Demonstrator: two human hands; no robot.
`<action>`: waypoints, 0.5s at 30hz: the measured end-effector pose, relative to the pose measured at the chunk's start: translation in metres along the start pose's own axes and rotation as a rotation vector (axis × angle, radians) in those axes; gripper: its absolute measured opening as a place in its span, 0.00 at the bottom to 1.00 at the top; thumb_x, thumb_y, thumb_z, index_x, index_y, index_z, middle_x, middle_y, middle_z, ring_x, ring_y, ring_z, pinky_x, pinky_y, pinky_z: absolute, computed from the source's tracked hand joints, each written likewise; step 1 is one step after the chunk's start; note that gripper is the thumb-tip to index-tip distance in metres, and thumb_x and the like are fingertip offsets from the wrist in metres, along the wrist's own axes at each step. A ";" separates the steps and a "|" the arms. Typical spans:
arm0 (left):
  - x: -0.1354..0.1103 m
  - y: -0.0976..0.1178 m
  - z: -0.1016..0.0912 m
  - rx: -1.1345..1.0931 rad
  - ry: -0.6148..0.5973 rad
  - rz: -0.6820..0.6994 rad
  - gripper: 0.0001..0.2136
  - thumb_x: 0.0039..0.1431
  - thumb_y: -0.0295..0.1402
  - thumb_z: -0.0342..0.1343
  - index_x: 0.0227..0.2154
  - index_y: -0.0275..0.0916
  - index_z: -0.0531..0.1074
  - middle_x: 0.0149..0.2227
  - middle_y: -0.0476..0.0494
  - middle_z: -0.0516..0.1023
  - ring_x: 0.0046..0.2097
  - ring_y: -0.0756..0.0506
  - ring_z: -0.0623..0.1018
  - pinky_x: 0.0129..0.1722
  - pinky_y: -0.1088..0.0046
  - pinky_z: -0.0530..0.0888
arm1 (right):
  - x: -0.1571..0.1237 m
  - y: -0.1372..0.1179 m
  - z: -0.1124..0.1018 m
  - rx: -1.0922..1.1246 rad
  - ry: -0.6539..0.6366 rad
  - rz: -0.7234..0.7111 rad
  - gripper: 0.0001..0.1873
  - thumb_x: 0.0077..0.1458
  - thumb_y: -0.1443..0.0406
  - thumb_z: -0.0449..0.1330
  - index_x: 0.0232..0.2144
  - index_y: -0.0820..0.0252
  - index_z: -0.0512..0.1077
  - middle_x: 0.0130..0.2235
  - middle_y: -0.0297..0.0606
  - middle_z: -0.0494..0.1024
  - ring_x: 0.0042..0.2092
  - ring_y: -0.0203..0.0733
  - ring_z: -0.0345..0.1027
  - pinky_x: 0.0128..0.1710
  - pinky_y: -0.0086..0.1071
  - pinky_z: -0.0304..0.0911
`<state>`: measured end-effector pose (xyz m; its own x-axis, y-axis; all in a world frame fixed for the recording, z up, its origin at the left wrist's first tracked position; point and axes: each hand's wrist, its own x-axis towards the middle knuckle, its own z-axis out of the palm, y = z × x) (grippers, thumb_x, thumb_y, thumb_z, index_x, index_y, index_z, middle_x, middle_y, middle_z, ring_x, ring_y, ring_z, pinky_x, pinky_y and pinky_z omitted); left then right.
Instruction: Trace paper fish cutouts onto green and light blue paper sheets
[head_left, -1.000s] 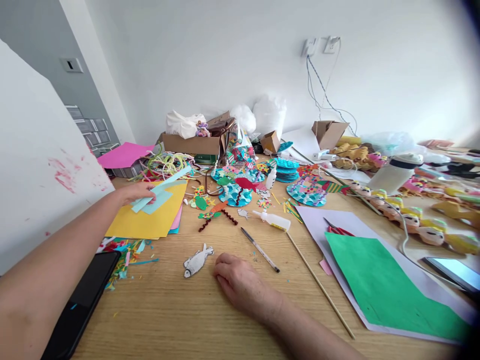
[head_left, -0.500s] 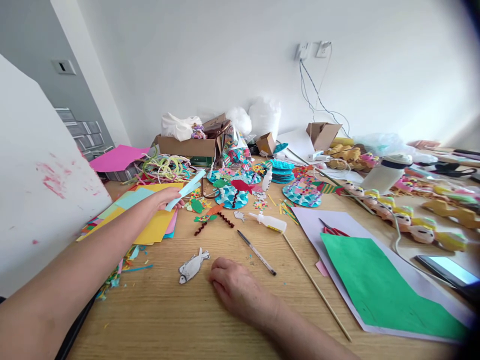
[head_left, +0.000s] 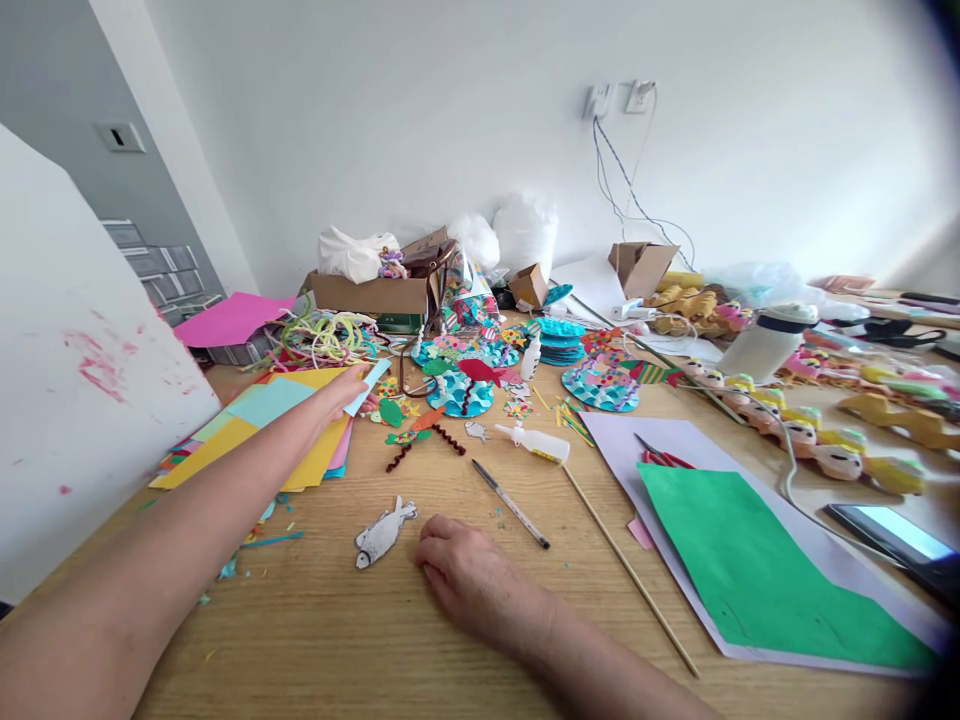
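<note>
My left hand point(head_left: 351, 392) reaches over the stack of coloured paper point(head_left: 309, 472) at the left. Its fingers are closed on a light blue strip of paper point(head_left: 367, 386) that sticks up and to the right. On the table at the front, my right hand point(head_left: 459, 562) rests loosely curled, with nothing visible in it. Just left of its knuckles lies a white paper fish cutout point(head_left: 383, 535) with drawn lines. A pen point(head_left: 511, 504) lies a little beyond the right hand, and a glue bottle point(head_left: 541, 443) is on its side farther back.
A thin wooden stick point(head_left: 631, 570) lies right of my forearm. Green paper point(head_left: 772, 560) covers part of a lilac sheet point(head_left: 615, 450), with red-handled scissors point(head_left: 667, 458) beside it. Decorated paper crafts point(head_left: 459, 393) spread across the back. A phone point(head_left: 900, 545) is at the right.
The left hand has shifted slightly, and the blue strip now shows shorter and more upright above the fingers. My right hand stays where it was. The view has moved a little.
</note>
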<state>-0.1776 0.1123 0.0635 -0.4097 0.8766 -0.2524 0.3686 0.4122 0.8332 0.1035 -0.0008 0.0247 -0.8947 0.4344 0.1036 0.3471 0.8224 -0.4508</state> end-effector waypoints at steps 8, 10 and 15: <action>0.020 0.000 0.007 0.389 0.053 0.036 0.15 0.60 0.37 0.52 0.49 0.36 0.66 0.48 0.40 0.70 0.45 0.44 0.74 0.42 0.60 0.74 | 0.000 -0.004 -0.004 0.007 -0.041 0.031 0.12 0.56 0.72 0.48 0.31 0.62 0.71 0.39 0.39 0.74 0.40 0.37 0.68 0.40 0.26 0.60; 0.021 0.002 0.009 0.507 0.082 0.089 0.15 0.60 0.37 0.53 0.48 0.37 0.67 0.49 0.40 0.70 0.46 0.43 0.73 0.43 0.59 0.73 | 0.000 -0.004 -0.005 0.007 -0.047 0.033 0.12 0.56 0.72 0.47 0.31 0.62 0.71 0.40 0.40 0.74 0.40 0.37 0.68 0.40 0.26 0.61; 0.015 0.001 -0.009 0.743 0.198 0.212 0.15 0.60 0.37 0.53 0.49 0.38 0.66 0.51 0.40 0.69 0.48 0.42 0.72 0.46 0.57 0.72 | 0.000 -0.002 -0.003 -0.007 -0.043 0.019 0.12 0.56 0.72 0.47 0.31 0.62 0.71 0.40 0.40 0.74 0.41 0.37 0.68 0.40 0.26 0.60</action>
<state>-0.1910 0.1236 0.0652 -0.3837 0.9231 0.0253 0.8865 0.3605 0.2901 0.1037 -0.0015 0.0288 -0.8989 0.4344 0.0571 0.3662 0.8165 -0.4463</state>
